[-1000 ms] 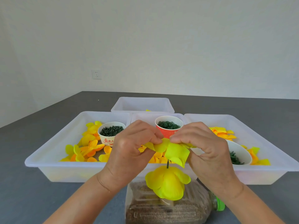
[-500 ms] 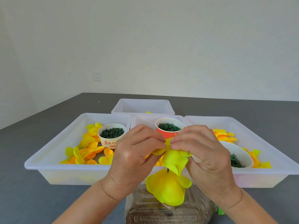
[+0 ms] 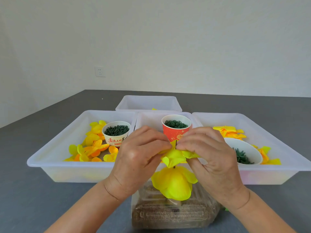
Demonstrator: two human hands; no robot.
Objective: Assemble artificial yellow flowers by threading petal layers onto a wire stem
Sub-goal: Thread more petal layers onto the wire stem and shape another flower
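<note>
A thin dark wire stem (image 3: 175,143) stands upright from a clear plastic bottle (image 3: 171,214) lying on its side, filled with brown material. A yellow petal layer (image 3: 173,158) sits on the stem, pinched from the left by my left hand (image 3: 141,158) and from the right by my right hand (image 3: 212,158). The stem's tip pokes up between my fingertips. Below it, a larger yellow flower layer (image 3: 173,184) hangs lower on the same stem, just above the bottle.
Three white trays (image 3: 50,158) stand side by side behind the bottle, a fourth (image 3: 148,102) farther back. The left tray has loose yellow-orange petals (image 3: 90,148) and a white cup (image 3: 116,133) of green parts. A red cup (image 3: 175,127) stands in the middle, a white bowl (image 3: 242,152) and petals right.
Both hands have drawn closer around the stem and the petal layer has slid a little down it; the stem tip now shows above the layer.
</note>
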